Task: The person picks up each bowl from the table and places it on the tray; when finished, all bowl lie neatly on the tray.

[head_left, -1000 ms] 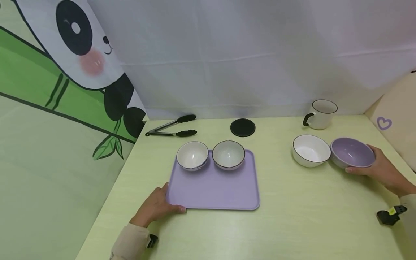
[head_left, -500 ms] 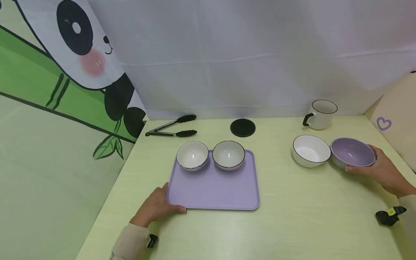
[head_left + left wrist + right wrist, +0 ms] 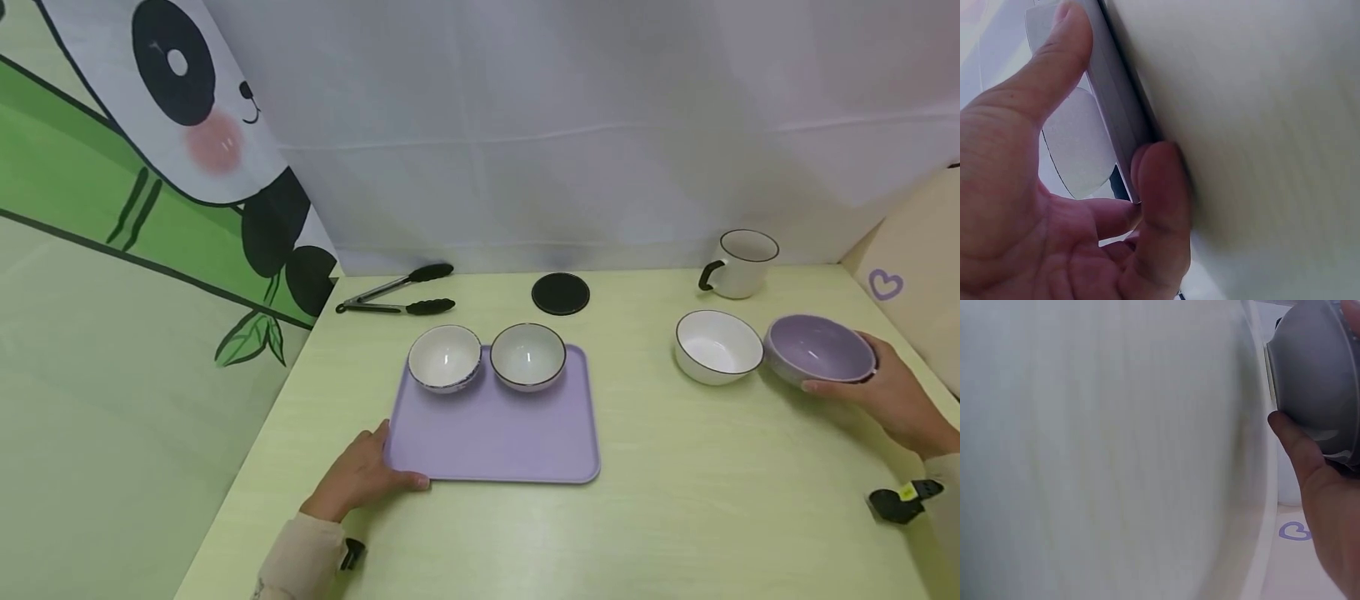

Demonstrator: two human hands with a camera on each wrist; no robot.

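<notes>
A purple bowl point(image 3: 821, 348) is gripped on its right side by my right hand point(image 3: 892, 396), thumb along its near side. In the right wrist view the bowl point(image 3: 1316, 378) appears grey, with a finger under its lower wall. To its left stands a white bowl point(image 3: 718, 346) with a dark rim. My left hand point(image 3: 365, 475) holds the near left corner of the purple tray point(image 3: 495, 450), thumb at the front edge and fingers on the left side. Two white bowls, one left point(image 3: 445, 360) and one right point(image 3: 528, 358), stand side by side on the tray's far part.
Black-tipped tongs point(image 3: 397, 292) lie spread behind the tray. A round black coaster point(image 3: 560, 294) lies near the back curtain point(image 3: 525, 150). At the back right stands a white mug point(image 3: 742, 265) with a black handle. Bare tabletop point(image 3: 675, 467) lies between the tray and my right hand.
My right hand has shifted the purple bowl slightly to the right, and its right side now looks a little raised. My left hand, the tray and the other bowls stay in place.
</notes>
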